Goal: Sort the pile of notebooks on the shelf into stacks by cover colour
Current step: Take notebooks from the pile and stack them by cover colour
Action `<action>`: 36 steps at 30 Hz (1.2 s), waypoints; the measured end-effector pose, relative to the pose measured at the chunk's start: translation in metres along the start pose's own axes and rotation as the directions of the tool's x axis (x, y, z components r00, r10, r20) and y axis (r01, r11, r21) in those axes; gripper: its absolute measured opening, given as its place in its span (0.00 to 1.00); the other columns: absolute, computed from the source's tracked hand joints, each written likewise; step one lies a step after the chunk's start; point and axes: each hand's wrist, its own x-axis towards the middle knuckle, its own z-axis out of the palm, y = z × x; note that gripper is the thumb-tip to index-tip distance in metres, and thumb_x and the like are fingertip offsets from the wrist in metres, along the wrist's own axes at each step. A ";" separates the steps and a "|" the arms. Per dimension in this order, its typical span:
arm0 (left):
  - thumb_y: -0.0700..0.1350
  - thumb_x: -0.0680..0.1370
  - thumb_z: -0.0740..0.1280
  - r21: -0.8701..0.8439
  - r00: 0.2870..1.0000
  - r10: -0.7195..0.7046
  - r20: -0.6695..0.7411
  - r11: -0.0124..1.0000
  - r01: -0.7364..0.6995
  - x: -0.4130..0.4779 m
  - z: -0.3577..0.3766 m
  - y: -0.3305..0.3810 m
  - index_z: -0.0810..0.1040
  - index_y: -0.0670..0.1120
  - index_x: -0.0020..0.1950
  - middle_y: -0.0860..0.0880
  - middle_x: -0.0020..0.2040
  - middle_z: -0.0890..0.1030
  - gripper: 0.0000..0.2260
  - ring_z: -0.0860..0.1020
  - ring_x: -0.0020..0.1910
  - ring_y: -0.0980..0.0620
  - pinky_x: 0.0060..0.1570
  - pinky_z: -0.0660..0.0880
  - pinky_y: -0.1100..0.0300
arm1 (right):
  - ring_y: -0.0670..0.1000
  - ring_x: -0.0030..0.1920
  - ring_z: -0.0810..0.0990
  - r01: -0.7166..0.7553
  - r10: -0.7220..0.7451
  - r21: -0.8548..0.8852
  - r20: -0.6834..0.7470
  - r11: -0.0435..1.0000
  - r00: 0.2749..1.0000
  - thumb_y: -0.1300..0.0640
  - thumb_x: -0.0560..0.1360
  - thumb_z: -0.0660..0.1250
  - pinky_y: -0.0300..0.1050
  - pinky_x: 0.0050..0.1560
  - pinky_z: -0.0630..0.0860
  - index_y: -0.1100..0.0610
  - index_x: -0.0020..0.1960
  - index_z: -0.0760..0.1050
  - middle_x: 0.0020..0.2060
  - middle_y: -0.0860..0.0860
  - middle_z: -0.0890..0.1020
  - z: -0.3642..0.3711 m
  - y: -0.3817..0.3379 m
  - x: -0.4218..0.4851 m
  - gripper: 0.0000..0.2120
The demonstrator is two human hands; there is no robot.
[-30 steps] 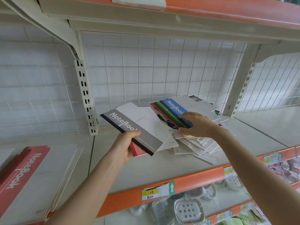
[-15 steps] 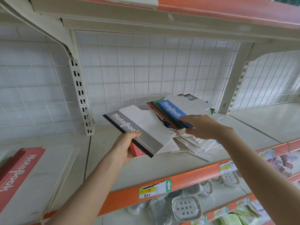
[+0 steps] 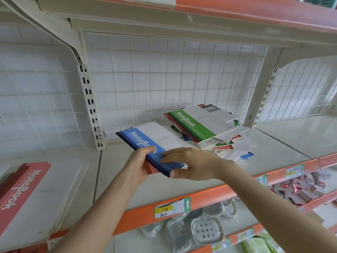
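My left hand (image 3: pixel 137 166) grips a small stack of notebooks by its left edge, held above the shelf (image 3: pixel 116 179). A blue notebook (image 3: pixel 145 141) lies on top of that stack, and a red cover's corner (image 3: pixel 151 169) shows underneath. My right hand (image 3: pixel 193 164) lays its fingers flat on the blue cover, with the thumb at the near edge, pinching it. The mixed pile (image 3: pixel 220 145) sits further back to the right, topped by a green notebook (image 3: pixel 197 124). A stack of red notebooks (image 3: pixel 21 189) lies on the shelf at far left.
A white wire grid closes the back of the shelf, with slotted uprights (image 3: pixel 91 106) on either side. The orange front rail carries a price label (image 3: pixel 172 209). Below are soap dishes (image 3: pixel 207 229) and small packets (image 3: pixel 300 190).
My right hand lifted the blue notebook off the pile and brought it left onto the grey notebook held in my left hand. The green notebook now tops the pile.
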 end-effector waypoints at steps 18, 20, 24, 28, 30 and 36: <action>0.39 0.77 0.65 0.107 0.998 0.061 -0.033 0.993 -0.058 -0.009 -0.019 0.000 0.74 0.45 0.49 0.45 0.44 0.81 0.03 0.80 0.40 0.46 0.33 0.74 0.55 | 0.56 0.70 0.62 -0.672 0.618 -0.099 -0.315 0.733 0.720 0.43 0.79 0.54 0.56 0.68 0.60 0.48 0.71 0.65 0.70 0.50 0.67 -0.021 0.116 -0.001 0.22; 0.39 0.77 0.65 0.114 0.998 0.062 -0.029 0.992 -0.058 -0.009 -0.019 -0.001 0.74 0.46 0.49 0.45 0.43 0.81 0.03 0.80 0.40 0.47 0.33 0.74 0.55 | 0.56 0.66 0.67 -0.674 0.619 -0.067 -0.339 0.736 0.709 0.45 0.79 0.55 0.56 0.66 0.65 0.50 0.68 0.68 0.66 0.51 0.71 -0.018 0.119 -0.001 0.20; 0.40 0.76 0.65 0.124 0.998 0.055 -0.023 0.991 -0.052 -0.009 -0.020 -0.004 0.75 0.46 0.50 0.45 0.43 0.81 0.04 0.80 0.40 0.47 0.32 0.75 0.56 | 0.57 0.63 0.70 -0.697 0.671 0.081 -0.367 0.713 0.644 0.48 0.76 0.62 0.51 0.63 0.69 0.55 0.68 0.69 0.64 0.54 0.73 -0.025 0.122 -0.005 0.22; 0.40 0.77 0.65 0.135 0.999 0.052 -0.016 0.990 -0.050 -0.010 -0.020 -0.006 0.75 0.46 0.49 0.45 0.42 0.81 0.03 0.80 0.39 0.47 0.32 0.75 0.56 | 0.57 0.55 0.75 -0.747 0.689 -0.072 -0.337 0.661 0.642 0.49 0.78 0.59 0.46 0.50 0.73 0.55 0.63 0.73 0.56 0.55 0.78 -0.035 0.123 -0.006 0.17; 0.40 0.77 0.65 0.139 0.998 0.056 -0.016 0.989 -0.053 -0.010 -0.021 -0.006 0.74 0.46 0.49 0.45 0.43 0.81 0.03 0.80 0.40 0.47 0.33 0.75 0.56 | 0.58 0.50 0.77 -0.735 0.644 -0.247 -0.361 0.631 0.674 0.52 0.79 0.55 0.44 0.43 0.70 0.57 0.58 0.74 0.51 0.56 0.80 -0.034 0.119 -0.003 0.14; 0.39 0.77 0.64 0.036 0.999 0.031 -0.005 0.999 -0.031 -0.009 -0.019 -0.005 0.74 0.45 0.52 0.44 0.46 0.81 0.05 0.80 0.43 0.46 0.34 0.74 0.54 | 0.59 0.44 0.79 -0.754 0.586 -0.367 -0.477 0.545 0.655 0.66 0.76 0.55 0.44 0.38 0.65 0.61 0.54 0.68 0.39 0.55 0.77 -0.021 0.100 0.005 0.09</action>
